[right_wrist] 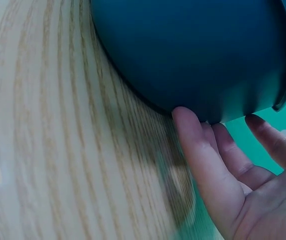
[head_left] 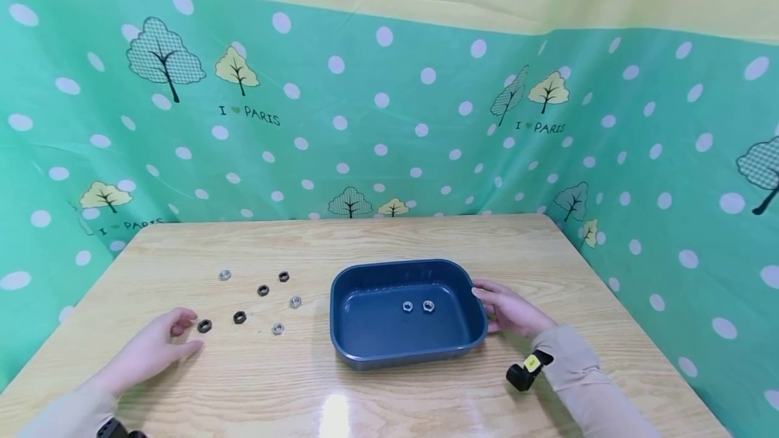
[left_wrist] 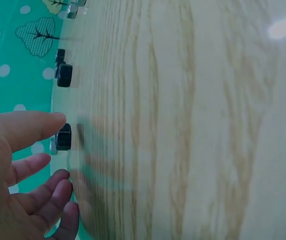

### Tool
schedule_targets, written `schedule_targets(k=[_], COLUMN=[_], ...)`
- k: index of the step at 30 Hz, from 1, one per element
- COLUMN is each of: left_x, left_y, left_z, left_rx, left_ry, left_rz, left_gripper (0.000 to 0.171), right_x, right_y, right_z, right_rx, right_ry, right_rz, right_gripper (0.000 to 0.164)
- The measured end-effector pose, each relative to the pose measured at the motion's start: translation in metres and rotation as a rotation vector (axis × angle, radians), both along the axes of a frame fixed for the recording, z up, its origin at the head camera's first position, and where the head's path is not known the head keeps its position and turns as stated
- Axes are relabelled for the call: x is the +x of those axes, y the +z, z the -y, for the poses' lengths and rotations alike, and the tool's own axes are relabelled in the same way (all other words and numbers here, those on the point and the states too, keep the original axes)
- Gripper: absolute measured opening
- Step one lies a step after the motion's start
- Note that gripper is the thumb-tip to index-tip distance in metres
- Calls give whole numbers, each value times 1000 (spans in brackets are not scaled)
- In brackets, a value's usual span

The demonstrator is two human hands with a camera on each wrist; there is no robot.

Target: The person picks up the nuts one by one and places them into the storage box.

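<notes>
My left hand (head_left: pixel 159 345) hovers low over the table at the left, thumb and fingers spread beside a black hex nut (head_left: pixel 204 326). In the left wrist view, the thumb tip is close to a black nut (left_wrist: pixel 64 137); whether they touch I cannot tell. My right hand (head_left: pixel 510 309) holds the right end of a dark blue rectangular tray (head_left: pixel 406 359), thumb at the rim and fingers against the outer wall (right_wrist: pixel 203 60). Inside the tray lie two silver nuts, one left (head_left: pixel 408 306) and one right (head_left: pixel 429 306).
Between left hand and tray lie more black nuts (head_left: pixel 240 317), several in all, and three silver nuts (head_left: pixel 278 328). The wooden table (head_left: pixel 255 384) meets a green dotted curtain (head_left: pixel 389 154) at the back and sides. A black wrist camera (head_left: pixel 528 370) sits on the right sleeve.
</notes>
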State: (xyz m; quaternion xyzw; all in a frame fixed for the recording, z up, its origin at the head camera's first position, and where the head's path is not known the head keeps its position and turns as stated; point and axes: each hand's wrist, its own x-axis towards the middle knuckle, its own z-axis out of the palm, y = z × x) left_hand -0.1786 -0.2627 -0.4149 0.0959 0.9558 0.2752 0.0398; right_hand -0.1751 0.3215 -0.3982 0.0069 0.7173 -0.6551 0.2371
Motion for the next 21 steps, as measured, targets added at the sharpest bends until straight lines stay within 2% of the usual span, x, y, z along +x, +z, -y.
schedule_targets(k=[4, 11, 21], left_x=[0, -5, -9], left_y=[-1, -2, -6], left_z=[1, 1, 2], left_rx=[12, 7, -25], left_ry=[6, -26, -34], left_rz=[-11, -49, -44], left_gripper=[51, 43, 28], right_x=[-1, -2, -2], right_y=[-2, -4, -4], right_z=[-1, -3, -3], right_rx=[-14, -36, -32], right_ry=[11, 13, 20], right_rz=[0, 1, 11], right_gripper=[65, 63, 65])
